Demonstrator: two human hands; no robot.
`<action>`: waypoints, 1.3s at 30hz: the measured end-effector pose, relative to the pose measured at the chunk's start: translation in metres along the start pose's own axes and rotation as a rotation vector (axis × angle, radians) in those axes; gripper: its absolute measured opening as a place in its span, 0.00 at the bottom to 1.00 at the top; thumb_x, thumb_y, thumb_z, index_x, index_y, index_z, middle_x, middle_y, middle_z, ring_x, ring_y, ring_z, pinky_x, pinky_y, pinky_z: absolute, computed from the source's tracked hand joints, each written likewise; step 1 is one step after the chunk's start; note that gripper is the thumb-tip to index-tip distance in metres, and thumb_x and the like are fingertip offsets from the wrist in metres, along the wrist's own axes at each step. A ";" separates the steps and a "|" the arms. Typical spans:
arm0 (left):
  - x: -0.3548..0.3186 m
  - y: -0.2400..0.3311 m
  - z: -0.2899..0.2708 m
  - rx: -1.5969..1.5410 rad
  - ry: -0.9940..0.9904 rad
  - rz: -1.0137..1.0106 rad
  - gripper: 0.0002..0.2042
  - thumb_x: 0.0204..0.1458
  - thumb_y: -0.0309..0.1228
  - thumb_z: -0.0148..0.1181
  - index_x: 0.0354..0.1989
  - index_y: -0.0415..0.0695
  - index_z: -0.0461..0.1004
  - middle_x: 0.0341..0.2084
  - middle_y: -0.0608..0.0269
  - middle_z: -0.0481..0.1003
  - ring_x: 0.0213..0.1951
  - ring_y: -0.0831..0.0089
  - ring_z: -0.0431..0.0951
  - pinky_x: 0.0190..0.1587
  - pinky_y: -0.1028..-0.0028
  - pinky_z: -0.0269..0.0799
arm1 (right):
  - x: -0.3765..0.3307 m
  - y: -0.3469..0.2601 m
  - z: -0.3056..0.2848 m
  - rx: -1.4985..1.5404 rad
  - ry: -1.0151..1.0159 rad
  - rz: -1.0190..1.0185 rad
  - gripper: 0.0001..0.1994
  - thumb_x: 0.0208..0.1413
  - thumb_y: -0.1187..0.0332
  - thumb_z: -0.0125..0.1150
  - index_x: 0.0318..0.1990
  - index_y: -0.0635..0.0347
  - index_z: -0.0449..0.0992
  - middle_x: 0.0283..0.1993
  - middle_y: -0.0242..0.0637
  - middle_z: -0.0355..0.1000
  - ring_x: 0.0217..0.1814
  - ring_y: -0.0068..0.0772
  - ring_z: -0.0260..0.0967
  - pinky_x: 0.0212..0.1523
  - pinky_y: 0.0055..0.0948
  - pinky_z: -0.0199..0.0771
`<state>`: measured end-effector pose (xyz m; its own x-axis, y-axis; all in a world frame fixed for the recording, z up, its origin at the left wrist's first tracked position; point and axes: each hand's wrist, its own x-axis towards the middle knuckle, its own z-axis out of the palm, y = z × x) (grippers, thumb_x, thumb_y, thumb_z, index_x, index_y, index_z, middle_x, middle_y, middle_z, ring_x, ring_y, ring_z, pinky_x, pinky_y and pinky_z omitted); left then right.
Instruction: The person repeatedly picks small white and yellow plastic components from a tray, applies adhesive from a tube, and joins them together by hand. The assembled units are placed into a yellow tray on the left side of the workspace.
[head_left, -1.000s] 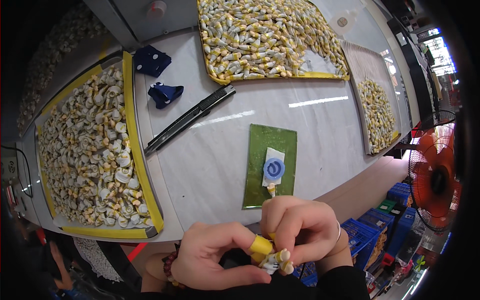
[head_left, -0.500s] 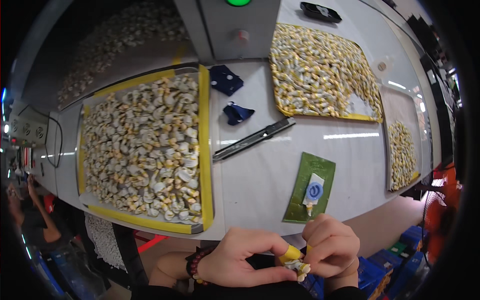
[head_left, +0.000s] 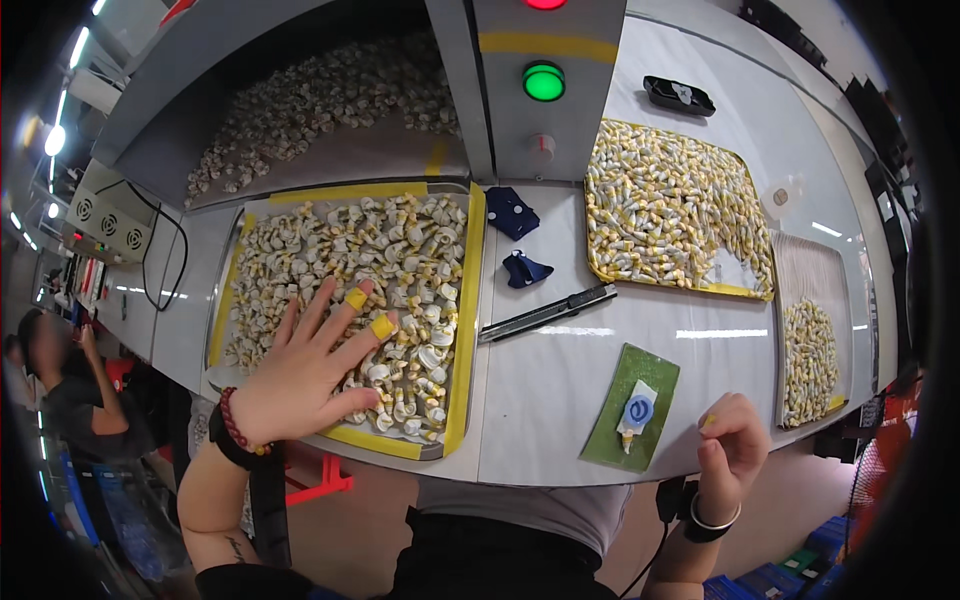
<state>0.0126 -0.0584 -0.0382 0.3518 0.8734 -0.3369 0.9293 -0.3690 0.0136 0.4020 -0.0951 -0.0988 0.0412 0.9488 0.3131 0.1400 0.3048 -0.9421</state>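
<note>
- White bench (head_left: 560, 370) w/ yellow-edged tray (head_left: 462, 330) at left, 2nd tray (head_left: 680, 285) at right
- Box cutter (head_left: 548, 313), green mat (head_left: 632, 408), 2 blue cloth bits (head_left: 512, 212) between

The left hand (head_left: 305, 375) lies flat on the left tray (head_left: 458, 330) and hides the small white and yellow pieces (head_left: 400, 260) under its palm. The right hand (head_left: 730, 440), right of the green mat (head_left: 632, 405), is curled, so what sits inside its grip cannot be seen. The narrow tray (head_left: 800, 270) right of the mat bends into the dark rim. The person (head_left: 60, 390) far left of the left tray is blurred.
</note>
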 end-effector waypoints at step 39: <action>0.213 -0.160 -0.036 -0.235 0.571 -0.040 0.10 0.43 0.24 0.57 0.36 0.40 0.76 0.35 0.50 0.76 0.39 0.56 0.75 0.41 0.67 0.70 | 0.092 -0.071 -0.045 -0.995 -0.462 -0.228 0.07 0.42 0.71 0.63 0.31 0.56 0.72 0.29 0.36 0.68 0.34 0.39 0.67 0.32 0.34 0.67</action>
<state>-0.0573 0.1978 -0.0785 0.2601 0.9415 0.2144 0.9203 -0.3089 0.2400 0.4399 -0.0330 0.0019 -0.4287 0.8819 0.1963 0.8346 0.4697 -0.2878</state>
